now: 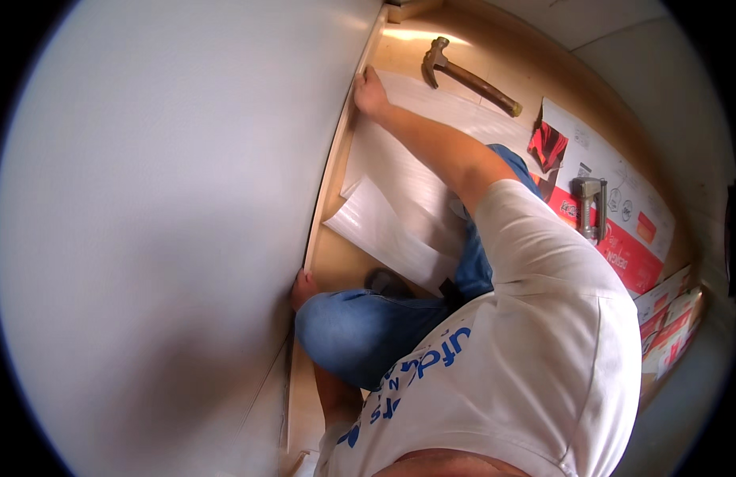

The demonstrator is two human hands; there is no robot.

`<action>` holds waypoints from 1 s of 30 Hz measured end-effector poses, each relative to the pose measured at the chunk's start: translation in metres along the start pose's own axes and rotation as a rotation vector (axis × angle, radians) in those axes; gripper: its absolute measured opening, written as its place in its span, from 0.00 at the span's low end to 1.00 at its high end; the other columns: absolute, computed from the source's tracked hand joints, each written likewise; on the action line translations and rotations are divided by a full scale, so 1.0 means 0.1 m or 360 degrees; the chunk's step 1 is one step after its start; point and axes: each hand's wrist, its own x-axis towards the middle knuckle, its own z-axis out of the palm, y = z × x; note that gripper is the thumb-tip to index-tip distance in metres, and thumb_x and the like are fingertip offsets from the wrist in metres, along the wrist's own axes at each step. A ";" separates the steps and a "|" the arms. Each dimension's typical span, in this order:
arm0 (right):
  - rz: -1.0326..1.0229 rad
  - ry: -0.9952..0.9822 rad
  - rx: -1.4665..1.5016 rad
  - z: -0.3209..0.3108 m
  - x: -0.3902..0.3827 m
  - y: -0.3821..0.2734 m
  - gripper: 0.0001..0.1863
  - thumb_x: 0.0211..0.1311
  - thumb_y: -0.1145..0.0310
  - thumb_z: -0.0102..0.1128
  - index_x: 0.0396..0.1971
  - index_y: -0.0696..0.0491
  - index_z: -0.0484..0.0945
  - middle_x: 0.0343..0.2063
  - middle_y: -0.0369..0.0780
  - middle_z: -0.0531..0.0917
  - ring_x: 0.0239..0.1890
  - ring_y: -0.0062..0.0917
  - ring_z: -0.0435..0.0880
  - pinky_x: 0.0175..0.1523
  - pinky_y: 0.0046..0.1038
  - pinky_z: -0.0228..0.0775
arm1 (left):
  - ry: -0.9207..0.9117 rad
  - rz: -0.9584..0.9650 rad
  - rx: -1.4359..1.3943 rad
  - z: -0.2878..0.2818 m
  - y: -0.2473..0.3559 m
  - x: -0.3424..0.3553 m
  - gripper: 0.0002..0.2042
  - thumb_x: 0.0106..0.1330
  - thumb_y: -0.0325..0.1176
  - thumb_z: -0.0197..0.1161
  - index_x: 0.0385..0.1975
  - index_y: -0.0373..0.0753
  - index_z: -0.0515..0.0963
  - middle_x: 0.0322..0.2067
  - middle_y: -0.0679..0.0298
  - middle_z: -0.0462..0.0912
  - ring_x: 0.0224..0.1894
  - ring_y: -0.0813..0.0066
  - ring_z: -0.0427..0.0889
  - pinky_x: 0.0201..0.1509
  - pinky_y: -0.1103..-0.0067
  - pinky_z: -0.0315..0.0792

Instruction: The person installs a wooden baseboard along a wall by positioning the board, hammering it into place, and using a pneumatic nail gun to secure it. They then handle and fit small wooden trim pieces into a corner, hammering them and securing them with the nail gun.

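Observation:
A long, thin light-wood baseboard strip point(329, 181) runs on edge along the foot of the grey wall. Toward its far end, my right hand point(371, 93) grips the strip with curled fingers, the arm stretched out. My left hand point(304, 289) closes on the same strip nearer to me, beside my bent knee, which partly hides its arm. Between my hands, a whitish translucent underlayment sheet point(400, 183) lies on the wooden floor, its near corner folded up. A claw hammer point(475, 79) with a wooden handle rests beyond my right forearm.
A metal staple gun point(592, 208) lies on a flattened red and white cardboard piece point(634, 230) to my right. More printed cardboard point(668, 326) sits farther back along that side. The grey wall point(169, 199) fills the left. My jeans-clad knee point(336, 330) is close to the strip.

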 end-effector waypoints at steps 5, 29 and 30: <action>-0.0078 0.0092 0.0038 -0.11 0.97 -0.10 0.24 0.79 0.57 0.43 0.62 0.61 0.69 0.56 0.61 0.79 0.61 0.57 0.76 0.66 0.45 0.68 | -0.0229 -0.0178 -0.0020 -0.14 -0.01 -0.05 0.17 0.77 0.50 0.52 0.49 0.44 0.76 0.45 0.48 0.84 0.46 0.41 0.83 0.47 0.52 0.77; 0.0053 0.0431 0.0006 0.13 1.09 -0.09 0.29 0.77 0.58 0.46 0.69 0.61 0.65 0.67 0.51 0.72 0.66 0.52 0.69 0.70 0.48 0.61 | -0.0279 -0.0419 -0.0050 -0.39 0.70 -0.18 0.22 0.80 0.53 0.46 0.44 0.36 0.74 0.43 0.39 0.82 0.49 0.34 0.80 0.50 0.51 0.74; 0.0044 0.0440 0.0014 0.14 1.10 -0.09 0.29 0.77 0.58 0.46 0.69 0.61 0.65 0.68 0.50 0.72 0.66 0.52 0.69 0.71 0.48 0.60 | -0.0321 -0.0452 -0.0055 -0.40 0.72 -0.20 0.22 0.80 0.53 0.46 0.45 0.37 0.74 0.43 0.39 0.82 0.49 0.33 0.80 0.50 0.51 0.73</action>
